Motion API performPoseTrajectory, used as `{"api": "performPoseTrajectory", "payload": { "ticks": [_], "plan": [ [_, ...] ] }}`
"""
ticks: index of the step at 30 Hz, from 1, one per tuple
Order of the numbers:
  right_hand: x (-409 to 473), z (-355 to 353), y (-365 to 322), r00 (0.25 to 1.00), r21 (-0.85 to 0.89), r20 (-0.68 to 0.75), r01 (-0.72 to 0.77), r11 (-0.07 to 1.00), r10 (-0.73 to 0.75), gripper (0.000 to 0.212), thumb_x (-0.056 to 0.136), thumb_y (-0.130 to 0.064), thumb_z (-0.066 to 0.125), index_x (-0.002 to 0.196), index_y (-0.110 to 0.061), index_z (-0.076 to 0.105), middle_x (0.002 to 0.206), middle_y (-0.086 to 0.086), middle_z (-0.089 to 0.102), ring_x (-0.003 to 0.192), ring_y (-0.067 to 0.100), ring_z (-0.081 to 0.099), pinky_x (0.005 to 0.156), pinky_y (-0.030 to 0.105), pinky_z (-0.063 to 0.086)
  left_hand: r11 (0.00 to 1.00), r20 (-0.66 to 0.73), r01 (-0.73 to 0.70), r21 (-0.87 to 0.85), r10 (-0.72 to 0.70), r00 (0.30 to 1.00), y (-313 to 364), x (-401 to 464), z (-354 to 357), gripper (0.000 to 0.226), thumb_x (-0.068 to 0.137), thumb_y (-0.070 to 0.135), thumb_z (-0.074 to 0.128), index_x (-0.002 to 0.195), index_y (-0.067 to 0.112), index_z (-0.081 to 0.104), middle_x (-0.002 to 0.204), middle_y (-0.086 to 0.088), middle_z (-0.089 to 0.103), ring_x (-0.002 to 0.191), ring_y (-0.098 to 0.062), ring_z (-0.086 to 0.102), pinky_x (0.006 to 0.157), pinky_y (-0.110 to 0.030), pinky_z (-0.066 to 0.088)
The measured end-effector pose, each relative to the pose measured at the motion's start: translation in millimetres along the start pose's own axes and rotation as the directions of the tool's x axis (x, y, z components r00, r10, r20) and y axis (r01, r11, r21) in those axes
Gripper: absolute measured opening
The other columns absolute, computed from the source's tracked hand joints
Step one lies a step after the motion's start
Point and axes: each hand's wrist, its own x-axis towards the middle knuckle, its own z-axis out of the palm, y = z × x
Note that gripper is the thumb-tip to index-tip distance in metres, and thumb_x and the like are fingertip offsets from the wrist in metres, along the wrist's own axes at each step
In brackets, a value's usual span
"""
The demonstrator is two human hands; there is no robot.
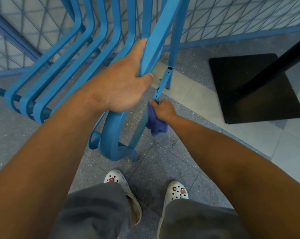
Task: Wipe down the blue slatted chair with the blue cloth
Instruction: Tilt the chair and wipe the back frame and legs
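Head view: blue slatted chair point(68, 69) tipped over on the floor by the mesh fence. Left hand point(121, 83) grips a slat edge, fingers wrapped round it, steadying. Right hand point(163, 109) pinches the blue cloth point(156, 125) around a thin stained chair leg point(163, 81). Best to keep the cloth wrapped tight, stroke along the leg over the dark marks, left hand firm.
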Motion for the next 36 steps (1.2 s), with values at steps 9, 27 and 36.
{"api": "performPoseTrajectory", "payload": {
  "ticks": [9,27,36],
  "plan": [
    [-13.2,14.9,10.5,0.995,0.016,0.1,0.017,1.0,-0.018,0.048,0.099,-0.051,0.054,0.107,-0.005,0.066,0.093,0.01,0.064,0.084,0.026,0.06,0.073,0.033,0.044,1.0,-0.001,-0.028,-0.011,0.028,1.0,-2.0,2.0,-0.5,0.065,0.105,0.034,0.047,0.157,0.043,0.009,0.095,0.0,0.069,0.07,-0.024,0.067,0.067,-0.051,0.056],
    [-17.4,21.0,16.0,0.994,0.017,0.105,0.032,0.999,-0.034,0.038,0.099,-0.047,0.057,0.077,-0.016,0.057,0.071,0.0,0.058,0.065,0.016,0.055,0.059,0.027,0.038,0.997,-0.031,-0.062,-0.042,0.061,0.998,-7.8,5.8,1.8,0.066,0.104,0.032,0.049,0.158,0.04,0.011,0.088,0.005,0.064,0.06,-0.008,0.06,0.056,-0.028,0.041],
    [23.6,-13.4,-9.7,0.999,0.036,-0.038,0.01,0.999,-0.008,0.043,0.101,-0.046,0.054,0.11,-0.006,0.067,0.095,0.006,0.063,0.089,0.026,0.061,0.073,0.029,0.039,0.994,-0.014,-0.084,-0.071,0.083,0.996,-7.8,5.4,2.0,0.069,0.103,0.031,0.049,0.159,0.038,0.01,0.104,0.002,0.068,0.077,-0.019,0.067,0.073,-0.047,0.055]
  ]
}}
